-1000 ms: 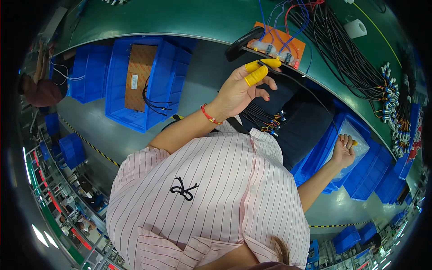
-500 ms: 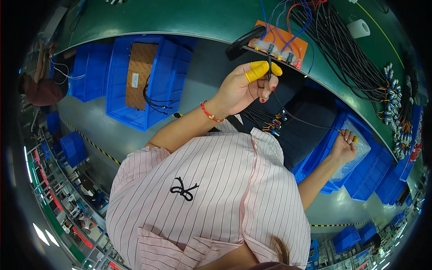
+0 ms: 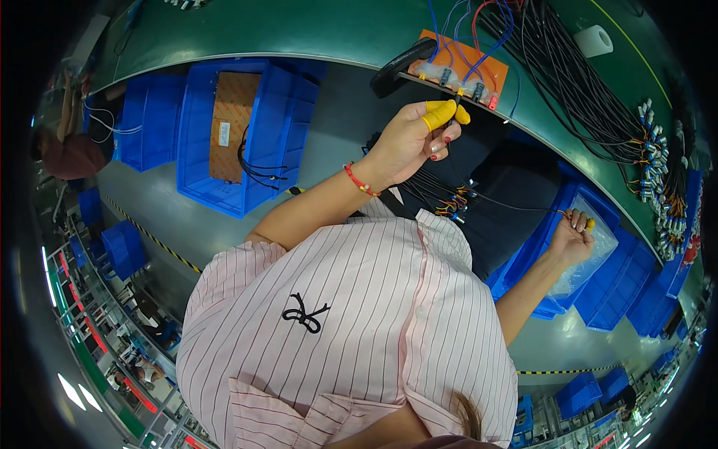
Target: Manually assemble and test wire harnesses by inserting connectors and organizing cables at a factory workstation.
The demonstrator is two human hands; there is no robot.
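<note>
Raising a thin black wire (image 3: pixel 454 142) pinched in its grip, the left hand (image 3: pixel 411 142) nears the desk (image 3: pixel 299 30) edge; the right hand (image 3: pixel 572 233) pinches another wire low over a blue bin (image 3: pixel 598 299).

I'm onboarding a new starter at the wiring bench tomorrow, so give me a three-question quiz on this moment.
1. True or false: the left hand wears yellow finger cots.
2. Where is the right hand?
A. on the white tape roll
B. over the clear plastic bag in a blue bin
C. on the orange board
3. Fill in: a thin black wire runs between the two hands, and a bundle of ____ wires lies on the person's lap.

Key
1. True; the cots sit on the thumb and forefinger.
2. B
3. black, with coloured ends.
</note>
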